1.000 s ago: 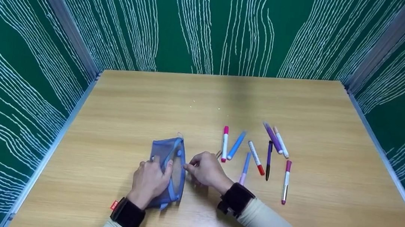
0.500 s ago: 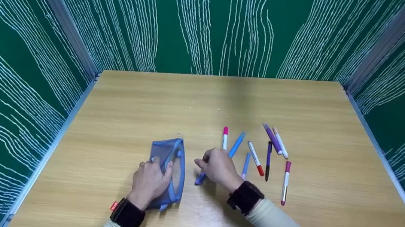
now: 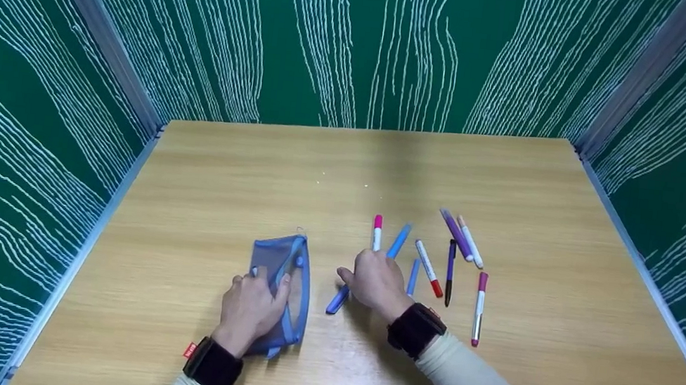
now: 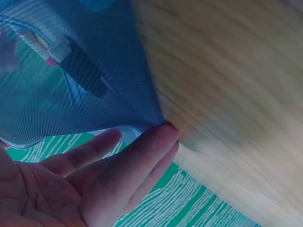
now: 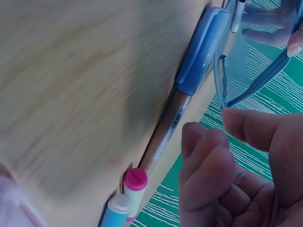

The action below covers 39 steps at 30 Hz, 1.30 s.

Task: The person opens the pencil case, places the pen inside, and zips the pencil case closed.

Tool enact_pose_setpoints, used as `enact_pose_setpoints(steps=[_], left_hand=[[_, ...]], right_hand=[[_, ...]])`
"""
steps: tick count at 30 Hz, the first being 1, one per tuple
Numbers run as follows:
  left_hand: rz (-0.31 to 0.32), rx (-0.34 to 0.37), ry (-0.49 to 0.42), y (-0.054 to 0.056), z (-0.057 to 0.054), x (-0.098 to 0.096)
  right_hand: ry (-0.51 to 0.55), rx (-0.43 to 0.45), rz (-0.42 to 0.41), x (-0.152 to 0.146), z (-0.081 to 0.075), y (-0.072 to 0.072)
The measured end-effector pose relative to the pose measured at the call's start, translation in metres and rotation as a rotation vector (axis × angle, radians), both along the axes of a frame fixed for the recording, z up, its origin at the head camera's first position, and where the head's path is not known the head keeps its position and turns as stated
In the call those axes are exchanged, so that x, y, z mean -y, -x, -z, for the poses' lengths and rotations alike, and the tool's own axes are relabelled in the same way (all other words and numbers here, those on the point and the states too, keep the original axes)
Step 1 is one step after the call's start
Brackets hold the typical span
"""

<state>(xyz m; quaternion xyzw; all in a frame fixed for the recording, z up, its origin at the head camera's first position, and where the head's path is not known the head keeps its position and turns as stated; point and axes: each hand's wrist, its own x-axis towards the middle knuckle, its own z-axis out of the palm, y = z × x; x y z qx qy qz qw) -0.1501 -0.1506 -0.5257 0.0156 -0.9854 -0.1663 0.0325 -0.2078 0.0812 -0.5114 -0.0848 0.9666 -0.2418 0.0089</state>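
A blue mesh zip pencil case (image 3: 299, 303) lies on the table with its top gaping. My left hand (image 3: 251, 307) holds its left side, the thumb near the zip edge. In the left wrist view, fingertips (image 4: 165, 132) touch the mesh edge. My right hand (image 3: 378, 282) is over a pen with a blue cap (image 3: 337, 300). The right wrist view shows the pen's brownish barrel (image 5: 165, 130) lying apart from the loosely bent fingers (image 5: 208, 165), which hold nothing. Close by are a pink-capped marker (image 3: 377, 231) and a blue marker (image 3: 400, 240).
Farther right lie a red-tipped white marker (image 3: 429, 268), a dark purple pen (image 3: 450, 274), a thick purple marker (image 3: 456, 234), a pale marker (image 3: 470, 241) and a magenta-capped marker (image 3: 479, 309). Green, white-streaked panels (image 3: 364, 48) stand around the wooden table (image 3: 224, 173).
My right hand has moved right from the pencil case's edge to over the blue-capped pen, then barely shifted. The left hand and pencil case stay put; the head view shifts slightly.
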Motion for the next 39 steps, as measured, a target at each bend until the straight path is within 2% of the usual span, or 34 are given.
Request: enact_pose_setpoints(steps=[8,15,21,31,39], left_hand=[[-0.009,0.008,-0.008,0.0,-0.001,-0.001],[0.0,-0.058,-0.021,0.0,0.0,0.0],[-0.005,-0.045,-0.012,0.0,-0.001,-0.001],[0.002,-0.024,-0.013,0.002,-0.001,-0.001],[-0.006,-0.036,-0.021,0.001,0.0,0.0]], right_hand=[[-0.083,0.048,0.025,0.002,0.003,0.003],[-0.153,0.012,0.003,0.006,0.007,0.007],[-0.149,0.056,-0.011,0.008,0.007,0.008],[-0.14,0.03,-0.037,0.008,0.009,0.009],[-0.105,0.028,-0.041,0.011,0.009,0.009]])
